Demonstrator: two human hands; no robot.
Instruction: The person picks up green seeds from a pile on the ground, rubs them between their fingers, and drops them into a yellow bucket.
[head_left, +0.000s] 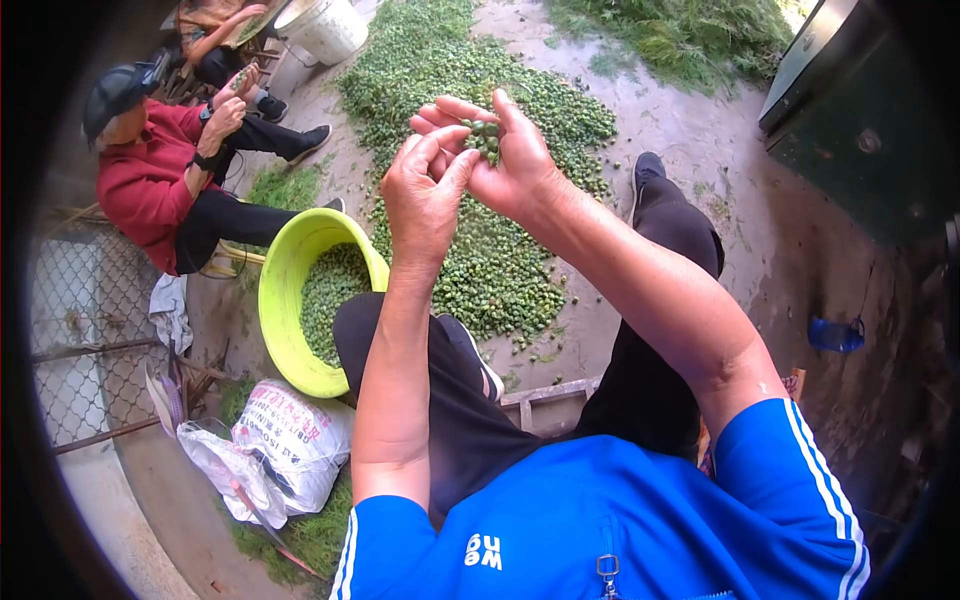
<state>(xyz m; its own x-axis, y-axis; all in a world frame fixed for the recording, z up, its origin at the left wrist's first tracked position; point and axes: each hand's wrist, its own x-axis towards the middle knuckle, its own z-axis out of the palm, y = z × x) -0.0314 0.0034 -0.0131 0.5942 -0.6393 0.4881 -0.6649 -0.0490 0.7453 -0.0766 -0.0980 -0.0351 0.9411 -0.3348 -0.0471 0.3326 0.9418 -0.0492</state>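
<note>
Both my hands are raised in front of me over a wide spread of small green pods on the concrete ground. My right hand cups a small cluster of green pods in its palm and fingers. My left hand is beside it, fingers pinched together at the cluster's edge, touching the right hand. Below my left forearm stands a yellow-green basin partly filled with the same green pods. My legs in black trousers stretch out beneath my arms.
A person in a red top sits at the left, handling something green. Another person sits behind them near a white bucket. Printed plastic bags lie by the basin, a wire fence at left, a blue bottle at right.
</note>
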